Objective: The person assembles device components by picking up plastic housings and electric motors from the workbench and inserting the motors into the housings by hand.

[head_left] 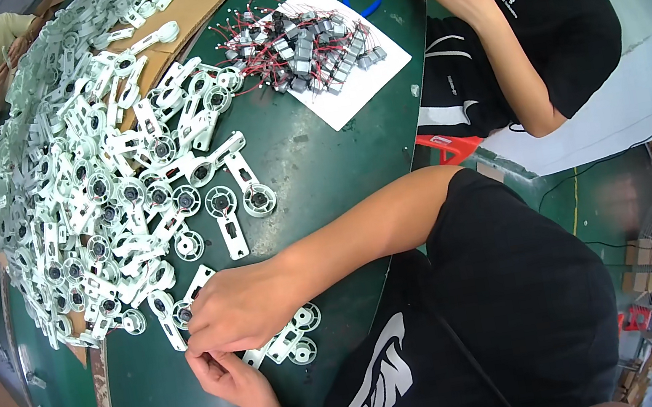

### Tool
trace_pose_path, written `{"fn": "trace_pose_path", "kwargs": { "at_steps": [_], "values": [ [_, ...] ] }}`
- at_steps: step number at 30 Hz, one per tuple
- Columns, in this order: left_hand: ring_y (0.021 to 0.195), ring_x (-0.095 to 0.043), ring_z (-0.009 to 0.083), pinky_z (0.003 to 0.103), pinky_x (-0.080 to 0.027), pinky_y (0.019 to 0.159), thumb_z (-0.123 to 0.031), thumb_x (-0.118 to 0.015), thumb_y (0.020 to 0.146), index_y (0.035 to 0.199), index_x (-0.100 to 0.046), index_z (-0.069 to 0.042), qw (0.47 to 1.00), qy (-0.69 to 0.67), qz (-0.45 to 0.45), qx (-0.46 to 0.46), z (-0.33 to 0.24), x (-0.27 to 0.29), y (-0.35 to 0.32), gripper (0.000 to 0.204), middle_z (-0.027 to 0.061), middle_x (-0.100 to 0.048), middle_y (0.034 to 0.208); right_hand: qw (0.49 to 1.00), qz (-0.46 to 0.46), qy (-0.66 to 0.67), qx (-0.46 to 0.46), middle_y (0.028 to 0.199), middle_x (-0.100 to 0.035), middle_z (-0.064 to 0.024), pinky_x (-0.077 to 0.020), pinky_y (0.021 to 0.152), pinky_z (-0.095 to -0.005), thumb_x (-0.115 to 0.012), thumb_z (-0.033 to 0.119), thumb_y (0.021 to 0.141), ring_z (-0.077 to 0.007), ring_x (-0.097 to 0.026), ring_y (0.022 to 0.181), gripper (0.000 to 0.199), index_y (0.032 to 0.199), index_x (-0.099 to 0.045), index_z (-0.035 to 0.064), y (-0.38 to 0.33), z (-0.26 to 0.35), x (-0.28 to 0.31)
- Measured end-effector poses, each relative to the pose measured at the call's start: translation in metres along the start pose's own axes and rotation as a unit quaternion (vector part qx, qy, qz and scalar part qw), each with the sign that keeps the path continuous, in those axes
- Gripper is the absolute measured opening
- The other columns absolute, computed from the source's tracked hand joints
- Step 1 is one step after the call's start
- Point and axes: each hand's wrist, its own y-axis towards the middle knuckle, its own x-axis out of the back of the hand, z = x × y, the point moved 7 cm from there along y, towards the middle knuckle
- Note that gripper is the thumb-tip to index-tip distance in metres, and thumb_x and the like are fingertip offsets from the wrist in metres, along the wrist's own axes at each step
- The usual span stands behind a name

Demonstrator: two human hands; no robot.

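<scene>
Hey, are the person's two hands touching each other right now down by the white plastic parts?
Touching. The head view shows the right hand lying over the fingertips of the left hand, no gap between them, beside the white plastic parts on the green table.

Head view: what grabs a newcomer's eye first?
The huge heap of white plastic parts covering the left of the green table. Next, the pile of small grey motors with red wires on a white sheet at the top centre. In the foreground, the right hand and left hand meet over a white part at the heap's near edge.
</scene>
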Motion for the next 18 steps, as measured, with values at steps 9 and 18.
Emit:
{"fn": "trace_pose_path", "kwargs": {
  "at_steps": [9,18],
  "values": [
    [0.094,-0.056,0.0105,0.025,-0.046,0.084,-0.005,-0.046,0.109,0.121,-0.054,0.006,0.997,-0.009,0.077,0.001,-0.007,-0.006,0.002,0.018,0.0054,-0.061,0.107,0.994,0.087,-0.034,-0.062,0.064,-0.063,-0.0080,-0.0447,0.046,-0.0427,-0.063,0.019,0.094,-0.0312,-0.063,0.054,0.017,0.097,-0.057,0.0033,0.002,0.005,0.011],
    [0.087,-0.053,0.0240,0.035,-0.046,0.081,-0.023,-0.090,0.075,0.125,-0.058,0.006,0.948,0.163,0.263,-0.080,-0.039,-0.015,0.005,0.067,0.0089,-0.057,0.101,0.997,0.036,-0.051,-0.041,0.061,-0.059,-0.0094,-0.0424,0.044,-0.0429,-0.060,0.021,0.097,-0.0328,-0.060,0.051,0.022,0.089,-0.052,0.0020,0.003,-0.003,0.021]
  ]
}}
